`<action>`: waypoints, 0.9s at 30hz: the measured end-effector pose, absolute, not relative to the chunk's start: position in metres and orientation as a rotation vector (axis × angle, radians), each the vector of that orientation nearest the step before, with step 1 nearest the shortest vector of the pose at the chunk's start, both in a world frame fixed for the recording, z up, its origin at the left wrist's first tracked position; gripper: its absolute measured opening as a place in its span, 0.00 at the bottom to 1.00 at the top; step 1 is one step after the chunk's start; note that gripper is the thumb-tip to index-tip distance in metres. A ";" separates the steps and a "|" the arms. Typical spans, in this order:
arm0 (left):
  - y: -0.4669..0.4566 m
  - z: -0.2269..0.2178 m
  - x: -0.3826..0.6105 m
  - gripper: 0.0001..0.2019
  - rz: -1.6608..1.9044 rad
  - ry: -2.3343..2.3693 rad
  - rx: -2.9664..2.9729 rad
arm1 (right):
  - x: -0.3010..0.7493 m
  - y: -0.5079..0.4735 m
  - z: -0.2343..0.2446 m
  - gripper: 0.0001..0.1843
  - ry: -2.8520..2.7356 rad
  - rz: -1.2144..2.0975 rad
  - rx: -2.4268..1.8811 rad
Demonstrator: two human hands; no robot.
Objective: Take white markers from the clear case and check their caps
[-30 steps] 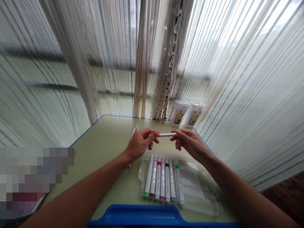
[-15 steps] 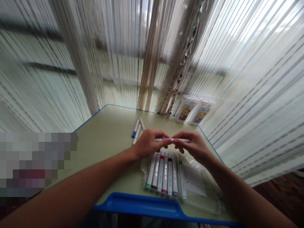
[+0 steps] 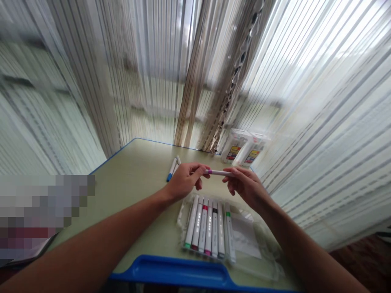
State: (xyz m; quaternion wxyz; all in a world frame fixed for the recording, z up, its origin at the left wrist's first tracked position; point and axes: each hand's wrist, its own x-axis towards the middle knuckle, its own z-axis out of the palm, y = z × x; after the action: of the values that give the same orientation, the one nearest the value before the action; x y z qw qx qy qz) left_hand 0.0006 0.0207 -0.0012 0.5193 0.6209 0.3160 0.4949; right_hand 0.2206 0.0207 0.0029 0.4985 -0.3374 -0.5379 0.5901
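Observation:
Between my two hands a slim white marker (image 3: 220, 173) with a purple band is held level above the table. My left hand (image 3: 187, 177) is closed around its left end, beside the purple band. My right hand (image 3: 244, 181) pinches the other end between thumb and fingers. Just below lies an open clear plastic case (image 3: 180, 215) with several white markers (image 3: 201, 228) in a row, their ends green, dark red, pink and grey. One marker with a green band (image 3: 229, 230) lies at the row's right side. Behind my left hand are white markers, one with a blue end (image 3: 170, 176).
Two clear packages (image 3: 233, 148) with printed labels stand at the table's back right corner. The pale green table (image 3: 134, 183) has a blue rim and a blue front tray (image 3: 183, 270). Striped sheer curtains (image 3: 146, 81) hang behind it. The lower left is pixelated.
My hands have drawn apart, so more of the marker and its purple band shows between them. The view has shifted slightly.

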 end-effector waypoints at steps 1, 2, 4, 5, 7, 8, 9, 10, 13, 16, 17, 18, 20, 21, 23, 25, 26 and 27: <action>0.021 -0.001 0.001 0.16 1.183 0.747 1.449 | 0.220 0.021 0.003 0.13 -1.280 1.443 -0.802; 0.021 -0.002 0.001 0.16 1.176 0.739 1.407 | 0.220 0.021 0.004 0.14 -1.259 1.450 -0.787; 0.022 -0.003 0.001 0.17 1.171 0.726 1.346 | 0.218 0.021 0.004 0.14 -1.226 1.456 -0.771; 0.023 -0.003 0.001 0.17 1.176 0.726 1.339 | 0.217 0.021 0.004 0.15 -1.212 1.454 -0.771; 0.023 -0.004 0.001 0.17 1.192 0.736 1.377 | 0.216 0.022 0.004 0.16 -1.204 1.439 -0.775; 0.023 -0.003 0.000 0.17 1.203 0.757 1.407 | 0.216 0.023 0.003 0.16 -1.210 1.427 -0.780; 0.022 -0.003 0.000 0.16 1.207 0.785 1.436 | 0.215 0.023 0.003 0.16 -1.223 1.414 -0.790; 0.021 -0.002 0.000 0.16 1.206 0.811 1.465 | 0.215 0.023 0.003 0.16 -1.245 1.402 -0.801; 0.016 0.000 -0.001 0.15 1.177 0.878 1.534 | 0.212 0.021 0.002 0.14 -1.344 1.359 -0.847; 0.013 -0.001 0.000 0.15 1.140 0.910 1.590 | 0.209 0.015 0.003 0.14 -1.444 1.311 -0.902; 0.013 -0.002 0.000 0.15 1.131 0.907 1.604 | 0.208 0.013 0.003 0.14 -1.471 1.297 -0.917; 0.012 -0.003 0.000 0.15 1.124 0.898 1.614 | 0.207 0.011 0.004 0.14 -1.498 1.292 -0.927; 0.012 -0.004 0.000 0.15 1.117 0.872 1.624 | 0.206 0.009 0.006 0.14 -1.520 1.281 -0.942; 0.012 -0.005 0.001 0.15 1.111 0.861 1.625 | 0.206 0.009 0.006 0.14 -1.522 1.276 -0.952; 0.010 -0.003 0.001 0.14 1.092 0.843 1.622 | 0.207 0.010 0.007 0.15 -1.502 1.256 -0.977; 0.009 0.000 0.002 0.14 1.076 0.834 1.602 | 0.210 0.012 0.007 0.15 -1.452 1.251 -0.979; 0.008 0.002 0.003 0.14 1.068 0.831 1.590 | 0.211 0.014 0.006 0.15 -1.429 1.257 -0.964; 0.007 0.004 0.003 0.15 1.074 0.830 1.570 | 0.213 0.016 0.006 0.14 -1.416 1.269 -0.942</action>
State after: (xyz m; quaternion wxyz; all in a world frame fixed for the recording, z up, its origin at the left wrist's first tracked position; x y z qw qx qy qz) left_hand 0.0032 0.0073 0.0036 0.5081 0.6516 0.3446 0.4456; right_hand 0.2132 0.0159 0.0059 0.4878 -0.3876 -0.5824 0.5221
